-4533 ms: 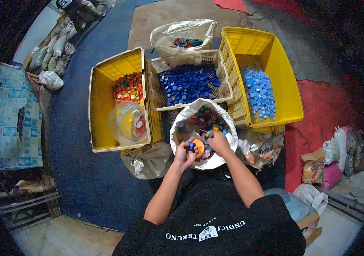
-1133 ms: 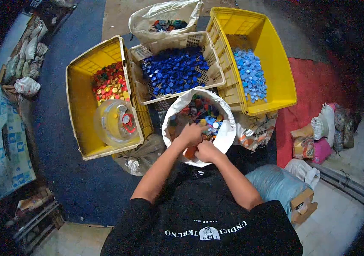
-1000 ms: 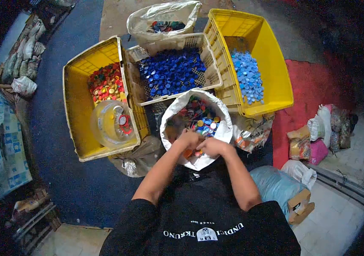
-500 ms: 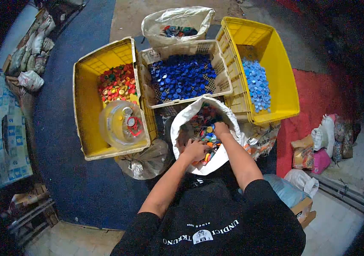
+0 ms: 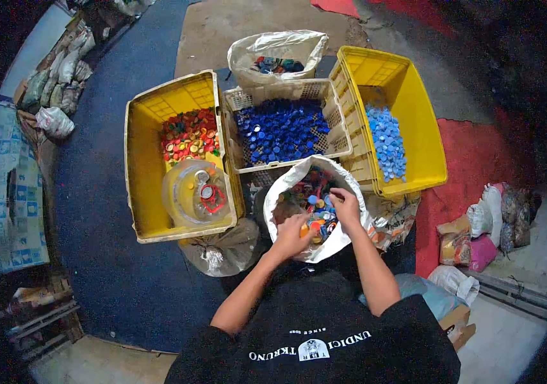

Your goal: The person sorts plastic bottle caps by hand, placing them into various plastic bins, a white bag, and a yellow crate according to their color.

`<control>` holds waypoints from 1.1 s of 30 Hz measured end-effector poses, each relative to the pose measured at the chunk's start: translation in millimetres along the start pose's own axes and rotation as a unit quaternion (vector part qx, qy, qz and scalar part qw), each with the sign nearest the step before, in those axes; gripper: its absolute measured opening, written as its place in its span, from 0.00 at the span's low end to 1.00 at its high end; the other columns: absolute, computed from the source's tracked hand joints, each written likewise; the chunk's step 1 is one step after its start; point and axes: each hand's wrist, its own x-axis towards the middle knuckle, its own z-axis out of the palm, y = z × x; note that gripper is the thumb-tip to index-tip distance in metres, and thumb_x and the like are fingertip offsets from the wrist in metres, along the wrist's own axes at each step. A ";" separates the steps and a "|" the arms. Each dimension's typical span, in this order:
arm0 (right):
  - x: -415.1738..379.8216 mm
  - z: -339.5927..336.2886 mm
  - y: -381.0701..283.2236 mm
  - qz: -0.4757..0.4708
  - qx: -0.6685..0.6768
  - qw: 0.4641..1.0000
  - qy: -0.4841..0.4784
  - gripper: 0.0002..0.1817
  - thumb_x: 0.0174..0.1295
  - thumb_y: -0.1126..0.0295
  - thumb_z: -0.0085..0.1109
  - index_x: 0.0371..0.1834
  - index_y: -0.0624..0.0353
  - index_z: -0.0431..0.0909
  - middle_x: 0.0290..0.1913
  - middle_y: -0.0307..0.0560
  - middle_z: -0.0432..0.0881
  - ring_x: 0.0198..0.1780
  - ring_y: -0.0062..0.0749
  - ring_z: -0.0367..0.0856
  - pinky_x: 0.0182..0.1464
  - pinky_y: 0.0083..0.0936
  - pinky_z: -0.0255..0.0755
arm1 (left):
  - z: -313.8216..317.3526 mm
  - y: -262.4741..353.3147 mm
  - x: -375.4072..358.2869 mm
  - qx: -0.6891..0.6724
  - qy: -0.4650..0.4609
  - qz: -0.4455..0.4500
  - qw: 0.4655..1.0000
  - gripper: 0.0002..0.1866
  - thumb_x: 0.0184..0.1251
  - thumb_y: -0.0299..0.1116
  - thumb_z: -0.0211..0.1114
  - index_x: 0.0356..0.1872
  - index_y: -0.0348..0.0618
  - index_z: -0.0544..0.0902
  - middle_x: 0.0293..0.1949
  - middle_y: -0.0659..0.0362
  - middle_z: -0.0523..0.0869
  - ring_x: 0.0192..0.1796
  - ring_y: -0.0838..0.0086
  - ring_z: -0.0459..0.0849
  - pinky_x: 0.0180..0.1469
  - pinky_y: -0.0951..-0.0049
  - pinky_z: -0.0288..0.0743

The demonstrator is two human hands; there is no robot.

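A white woven sack (image 5: pixel 272 198) stands open in front of me, with mixed bottle caps (image 5: pixel 315 208) inside. My left hand (image 5: pixel 294 235) is over the near left part of the caps, fingers apart and slightly blurred, beside some orange caps. At the sack's right side is my right hand (image 5: pixel 345 206), its fingertips drawn together just above the caps. Blue caps lie close to those fingertips; whether one is between them I cannot make out.
Behind the sack, a pale crate (image 5: pixel 344 148) holds dark blue caps. The left yellow crate (image 5: pixel 145 141) contains red and yellow caps and a clear plastic jug (image 5: pixel 187 195). Light blue caps lie in the right yellow crate (image 5: pixel 424 134). Another white sack (image 5: pixel 241 61) stands farthest back.
My right hand has lifted and drawn back a little from the caps, while my left hand shifts slightly over them. The whole view has tilted, so the crates sit lower.
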 end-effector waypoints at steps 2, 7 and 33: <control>-19.8 3.6 -16.3 -0.024 0.032 0.999 0.007 0.14 0.60 0.71 0.63 0.48 0.64 0.81 0.36 0.42 0.84 0.36 0.21 0.81 0.39 0.20 0.74 | 4.4 -7.7 6.3 -0.155 0.046 0.010 0.987 0.26 0.67 0.47 0.59 0.60 0.43 0.73 0.53 0.52 0.81 0.56 0.62 0.78 0.54 0.60 0.73; -72.3 23.1 -44.3 -0.243 -0.029 0.970 0.010 0.13 0.55 0.74 0.66 0.44 0.65 0.81 0.42 0.46 0.82 0.43 0.25 0.81 0.44 0.21 0.76 | -35.8 16.2 19.0 -0.680 -0.070 -0.281 0.674 0.30 0.70 0.56 0.50 0.65 0.47 0.67 0.55 0.55 0.76 0.53 0.68 0.79 0.55 0.60 0.74; 72.3 32.4 80.9 0.004 -0.364 0.929 -0.069 0.23 0.51 0.66 0.67 0.53 0.55 0.78 0.51 0.58 0.80 0.54 0.52 0.77 0.57 0.39 0.71 | -67.9 -26.9 -72.5 -0.757 0.089 -0.255 0.595 0.21 0.71 0.45 0.54 0.54 0.39 0.73 0.47 0.50 0.79 0.50 0.59 0.80 0.50 0.63 0.79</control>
